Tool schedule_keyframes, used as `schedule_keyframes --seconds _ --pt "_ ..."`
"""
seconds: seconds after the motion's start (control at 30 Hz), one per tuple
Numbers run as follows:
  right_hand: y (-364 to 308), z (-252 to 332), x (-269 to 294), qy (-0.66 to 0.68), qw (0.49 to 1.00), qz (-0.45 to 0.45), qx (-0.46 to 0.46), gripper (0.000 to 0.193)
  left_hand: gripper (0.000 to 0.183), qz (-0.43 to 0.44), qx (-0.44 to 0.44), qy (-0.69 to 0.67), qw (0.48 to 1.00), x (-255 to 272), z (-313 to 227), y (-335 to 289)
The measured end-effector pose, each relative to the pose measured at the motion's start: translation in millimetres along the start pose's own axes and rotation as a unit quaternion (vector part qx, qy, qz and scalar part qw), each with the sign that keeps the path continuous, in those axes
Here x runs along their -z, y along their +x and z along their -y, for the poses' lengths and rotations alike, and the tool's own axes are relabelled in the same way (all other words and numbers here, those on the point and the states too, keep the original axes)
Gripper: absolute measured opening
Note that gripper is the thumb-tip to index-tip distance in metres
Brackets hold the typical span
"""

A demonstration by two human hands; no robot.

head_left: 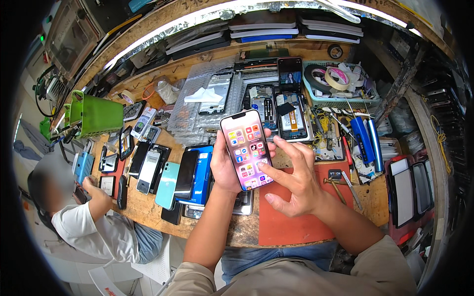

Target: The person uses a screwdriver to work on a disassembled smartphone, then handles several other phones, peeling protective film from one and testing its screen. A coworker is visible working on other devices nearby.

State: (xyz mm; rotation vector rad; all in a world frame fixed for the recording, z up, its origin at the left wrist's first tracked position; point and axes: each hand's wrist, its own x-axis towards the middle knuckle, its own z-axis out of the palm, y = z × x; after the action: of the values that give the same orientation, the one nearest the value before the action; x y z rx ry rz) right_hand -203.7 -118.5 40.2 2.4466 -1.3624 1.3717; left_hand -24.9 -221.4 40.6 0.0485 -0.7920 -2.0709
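A smartphone (245, 155) with a lit screen full of app icons is held upright in my left hand (223, 167), the fingers wrapped round its back and right edge. Over the lower part of the screen comes my right hand (296, 180), holding nothing, its fingers spread. The index fingertip is at the screen; whether it touches the glass I cannot tell. Below the right hand lies a red-orange work mat (286, 227). Opened phones with bare insides, one with a visible battery (294, 121), lie just beyond the held phone.
Left of my arm lie a mint-green phone (168, 185) and a blue box (201, 180). A person (98, 222) sits at the bench's left end near a green basket (96, 114). At right are a blue screwdriver-like tool (363, 140), a small hammer (335, 190) and a tape-filled tray (340, 101).
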Motion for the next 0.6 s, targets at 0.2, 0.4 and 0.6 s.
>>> schedule_keyframes --seconds 0.2,0.4,0.6 --pt "1 0 0 -0.004 1.000 -0.004 -0.002 0.060 0.083 -0.007 0.005 0.006 1.000 1 1 0" --pt "2 0 2 0.008 1.000 -0.002 0.005 0.059 0.083 -0.028 0.011 0.011 0.999 -1 5 -1" --pt "3 3 2 0.020 1.000 -0.021 -0.008 0.063 0.080 -0.019 0.044 0.004 0.999 -2 13 -2"
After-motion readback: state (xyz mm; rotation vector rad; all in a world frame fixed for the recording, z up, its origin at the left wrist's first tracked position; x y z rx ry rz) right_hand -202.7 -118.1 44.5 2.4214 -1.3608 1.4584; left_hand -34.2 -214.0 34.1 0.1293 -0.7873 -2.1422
